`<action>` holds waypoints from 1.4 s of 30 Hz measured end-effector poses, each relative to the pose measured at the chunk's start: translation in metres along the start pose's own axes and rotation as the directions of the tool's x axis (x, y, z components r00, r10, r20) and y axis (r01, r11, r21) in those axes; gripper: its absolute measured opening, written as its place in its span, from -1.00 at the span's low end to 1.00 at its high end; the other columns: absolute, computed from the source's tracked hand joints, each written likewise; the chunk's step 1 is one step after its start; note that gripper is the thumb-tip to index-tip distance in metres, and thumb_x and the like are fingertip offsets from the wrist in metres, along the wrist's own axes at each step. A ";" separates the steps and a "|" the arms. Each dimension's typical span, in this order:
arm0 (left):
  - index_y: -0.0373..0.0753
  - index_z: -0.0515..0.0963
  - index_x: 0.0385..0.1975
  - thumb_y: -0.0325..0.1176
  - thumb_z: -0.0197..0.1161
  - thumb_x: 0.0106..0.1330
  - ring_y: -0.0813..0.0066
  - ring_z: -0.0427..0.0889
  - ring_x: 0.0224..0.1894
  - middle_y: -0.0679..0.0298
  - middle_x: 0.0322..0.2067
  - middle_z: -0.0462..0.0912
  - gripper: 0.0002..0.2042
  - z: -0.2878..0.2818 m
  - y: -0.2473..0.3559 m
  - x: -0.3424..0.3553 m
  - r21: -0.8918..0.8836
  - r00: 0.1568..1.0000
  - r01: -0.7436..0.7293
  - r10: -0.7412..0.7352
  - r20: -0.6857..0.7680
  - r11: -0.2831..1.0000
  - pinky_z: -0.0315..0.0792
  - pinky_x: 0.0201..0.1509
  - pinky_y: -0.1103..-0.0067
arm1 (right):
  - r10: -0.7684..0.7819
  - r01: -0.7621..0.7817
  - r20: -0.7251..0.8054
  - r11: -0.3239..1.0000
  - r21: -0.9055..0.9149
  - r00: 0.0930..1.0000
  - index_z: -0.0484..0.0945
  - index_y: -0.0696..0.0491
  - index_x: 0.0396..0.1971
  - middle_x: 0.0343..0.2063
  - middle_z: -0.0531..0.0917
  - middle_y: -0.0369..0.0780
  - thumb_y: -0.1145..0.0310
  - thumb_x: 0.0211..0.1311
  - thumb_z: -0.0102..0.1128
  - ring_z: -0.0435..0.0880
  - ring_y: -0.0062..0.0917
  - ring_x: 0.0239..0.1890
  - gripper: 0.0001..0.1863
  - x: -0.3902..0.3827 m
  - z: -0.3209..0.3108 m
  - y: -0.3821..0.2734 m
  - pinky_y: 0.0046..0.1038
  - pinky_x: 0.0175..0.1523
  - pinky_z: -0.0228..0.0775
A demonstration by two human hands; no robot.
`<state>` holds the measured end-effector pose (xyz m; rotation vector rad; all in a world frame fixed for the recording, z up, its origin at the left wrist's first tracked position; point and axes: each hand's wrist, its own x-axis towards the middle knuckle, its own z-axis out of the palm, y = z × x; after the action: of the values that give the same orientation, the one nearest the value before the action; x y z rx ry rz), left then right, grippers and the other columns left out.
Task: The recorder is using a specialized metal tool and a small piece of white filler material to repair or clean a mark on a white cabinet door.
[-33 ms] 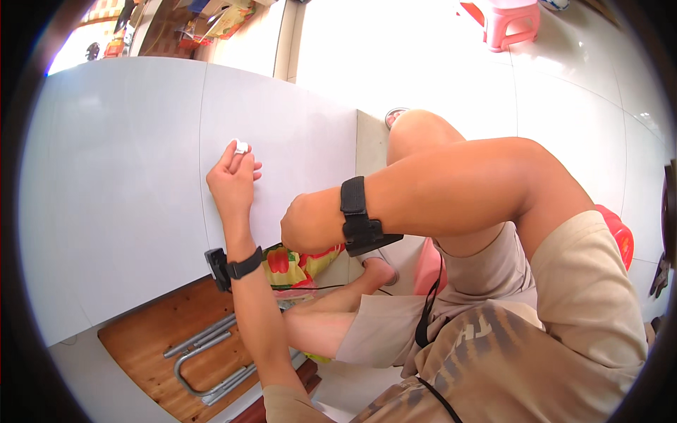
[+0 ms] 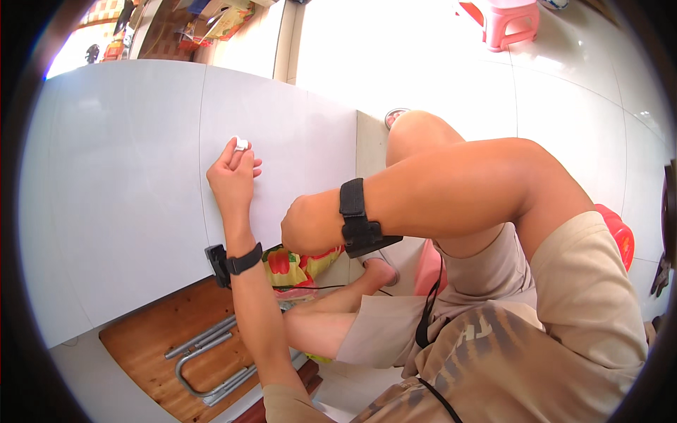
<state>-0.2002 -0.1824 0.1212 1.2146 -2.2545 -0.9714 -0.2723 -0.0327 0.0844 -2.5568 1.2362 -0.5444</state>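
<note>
Item [image 2: 242, 144] in L hand [image 2: 233, 185], table [image 2: 134, 197] L, stool [image 2: 510, 27] far R

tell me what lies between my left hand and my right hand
In the head view, only a strip of pale tabletop shows between your left hand and your right hand.

Strong glare bleaches the upper floor [image 2: 430, 77] white; the counter [image 2: 127, 183] bows toward blackened fisheye corners.

White small piece [image 2: 242, 144]; black wrist straps [image 2: 245, 261]; pale-grey tabletop [image 2: 141, 176]; pink stool [image 2: 510, 27].
</note>
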 end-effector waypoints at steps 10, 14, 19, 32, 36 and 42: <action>-0.57 0.43 0.24 -0.52 0.18 0.31 0.44 0.74 -0.39 0.07 -0.21 0.75 -0.52 0.030 -0.009 0.046 -0.082 0.997 0.011 -0.017 -0.070 0.997 0.65 -0.35 0.59 | 0.016 -0.016 0.019 1.000 -0.026 1.000 0.76 0.06 -0.41 -0.46 0.75 -0.23 0.39 0.04 0.38 0.74 -0.33 -0.41 -0.89 0.002 -0.003 -0.005 -0.29 -0.43 0.50; -0.56 0.45 0.23 -0.52 0.18 0.31 0.44 0.73 -0.43 0.06 -0.27 0.74 -0.53 0.039 -0.023 0.048 -0.006 0.997 0.067 -0.067 -0.027 0.998 0.65 -0.37 0.61 | 0.018 -0.019 0.046 1.000 0.012 0.999 0.77 0.03 -0.37 -0.40 0.76 -0.26 0.35 0.11 0.37 0.75 -0.36 -0.37 -0.88 0.006 -0.003 -0.007 -0.30 -0.41 0.49; -0.56 0.44 0.24 -0.51 0.19 0.31 0.44 0.74 -0.44 0.07 -0.33 0.73 -0.52 0.049 -0.024 0.052 0.167 0.985 0.124 -0.142 0.099 0.978 0.65 -0.38 0.61 | 0.008 -0.008 0.162 1.000 0.001 0.987 0.78 0.00 -0.33 -0.38 0.77 -0.27 0.31 0.13 0.38 0.76 -0.37 -0.33 -0.86 0.008 -0.009 -0.012 -0.30 -0.38 0.51; -0.71 0.20 0.32 -0.53 0.19 0.31 0.28 0.76 -0.25 -0.01 -0.08 0.65 -0.39 0.055 0.020 0.094 -0.239 0.997 -0.055 0.068 0.047 0.969 0.70 -0.16 0.54 | 0.110 -0.131 0.170 0.984 0.122 0.979 0.80 -0.15 -0.19 -0.25 0.79 -0.35 0.26 0.06 0.48 0.78 -0.41 -0.22 -0.74 0.020 0.002 -0.012 -0.28 -0.24 0.60; -0.66 0.21 0.34 -0.54 0.17 0.33 0.29 0.76 -0.24 0.03 -0.08 0.64 -0.40 0.064 0.022 0.105 -0.227 0.990 -0.131 0.140 0.023 0.965 0.70 -0.14 0.53 | 0.100 -0.124 0.250 0.989 0.081 0.963 0.79 -0.19 -0.12 -0.21 0.79 -0.36 0.22 0.05 0.50 0.78 -0.38 -0.18 -0.67 0.027 0.004 -0.010 -0.25 -0.19 0.61; -0.63 0.21 0.36 -0.54 0.17 0.33 0.32 0.75 -0.27 0.05 -0.12 0.65 -0.40 0.070 -0.002 0.118 -0.258 0.991 -0.009 0.043 0.129 0.966 0.71 -0.17 0.53 | 0.076 -0.114 0.257 0.984 0.137 0.964 0.75 -0.20 -0.03 -0.12 0.78 -0.35 0.18 0.08 0.49 0.78 -0.38 -0.13 -0.61 0.028 0.005 -0.008 -0.26 -0.13 0.63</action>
<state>-0.3071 -0.2549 0.0748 1.0316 -2.1519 -1.3239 -0.2486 -0.0491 0.0892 -2.3411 1.1733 -0.2714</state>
